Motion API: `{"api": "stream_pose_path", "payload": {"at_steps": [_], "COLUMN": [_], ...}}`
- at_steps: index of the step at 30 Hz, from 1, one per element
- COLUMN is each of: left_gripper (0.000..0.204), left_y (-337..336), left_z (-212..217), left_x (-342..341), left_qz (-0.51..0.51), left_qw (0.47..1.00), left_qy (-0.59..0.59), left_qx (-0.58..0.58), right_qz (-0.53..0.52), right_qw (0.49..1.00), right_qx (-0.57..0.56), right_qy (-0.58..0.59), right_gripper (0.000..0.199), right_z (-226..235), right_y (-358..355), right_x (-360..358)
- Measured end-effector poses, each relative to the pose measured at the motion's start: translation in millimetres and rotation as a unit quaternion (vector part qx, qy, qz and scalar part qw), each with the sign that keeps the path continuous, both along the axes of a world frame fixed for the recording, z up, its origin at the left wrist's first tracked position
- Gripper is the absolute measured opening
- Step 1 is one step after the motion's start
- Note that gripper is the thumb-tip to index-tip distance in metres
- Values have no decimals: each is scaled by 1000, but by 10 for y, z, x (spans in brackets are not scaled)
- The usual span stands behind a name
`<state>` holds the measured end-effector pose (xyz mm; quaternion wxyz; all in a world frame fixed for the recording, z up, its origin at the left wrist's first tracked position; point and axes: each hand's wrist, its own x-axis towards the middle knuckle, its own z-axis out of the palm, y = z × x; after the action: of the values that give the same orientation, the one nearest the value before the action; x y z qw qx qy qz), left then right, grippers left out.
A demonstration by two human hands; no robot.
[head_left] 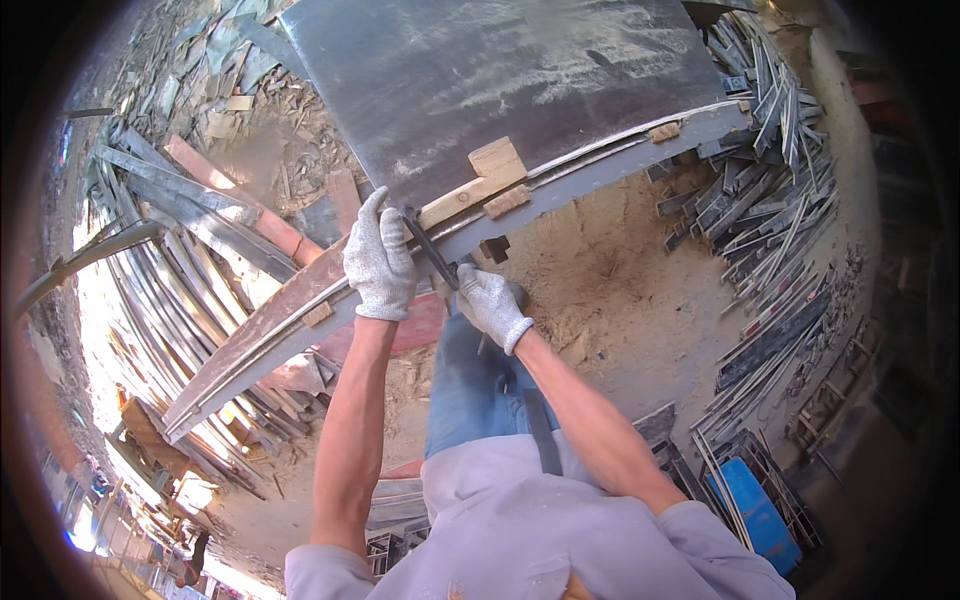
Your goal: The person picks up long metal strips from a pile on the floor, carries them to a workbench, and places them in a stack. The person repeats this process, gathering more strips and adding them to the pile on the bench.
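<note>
My left hand [381, 262], in a pale knit glove, lies at the near edge of a long work surface, beside the upper end of a dark metal bar tool [432, 249]. Its fingers point away from me, mostly stretched out, and none visibly wraps the bar. Lower and to the right, my right hand [491, 303], also gloved, is closed around the bar's near end. The bar slants across the grey edge rail [560, 205]. Beside its upper end, a light wooden block [497, 158] and a wooden strip [460, 203] rest on the rim. What the bar's upper end bears on is hidden.
A dark scuffed panel [520, 70] spans the far side. Long metal strips [170, 310] and reddish boards [240, 205] lie at left. Cut metal pieces [765, 220] pile up at right, with a blue panel [755, 515] lower down. Sandy ground [620, 260] lies under the rail.
</note>
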<state>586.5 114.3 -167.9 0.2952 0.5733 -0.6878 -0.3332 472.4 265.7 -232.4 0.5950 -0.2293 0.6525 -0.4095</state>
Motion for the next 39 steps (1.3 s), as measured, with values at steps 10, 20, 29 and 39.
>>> {"api": "stream_pose_path", "payload": {"at_steps": [10,20,29,39], "left_gripper": [36,41,41,41], "left_y": [30,46,40,23], "left_z": [-60,-72,-160,-260], "left_x": [-50,-53,-27,36], "left_qz": [-59,-67,-83,-97], "left_qw": [985,981,972,960], "left_qy": [-114,-163,-189,-222], "left_qx": [-118,-86,-113,-137], "right_qz": [1,6,-181,-131], "right_qw": [987,978,963,955], "right_qx": [151,26,111,93], "right_qy": [-59,207,-166,-249], "right_gripper": [54,27,32,62], "right_z": [261,75,98,3], "right_y": [-106,50,353,787], "right_x": [-67,85,175,11]}}
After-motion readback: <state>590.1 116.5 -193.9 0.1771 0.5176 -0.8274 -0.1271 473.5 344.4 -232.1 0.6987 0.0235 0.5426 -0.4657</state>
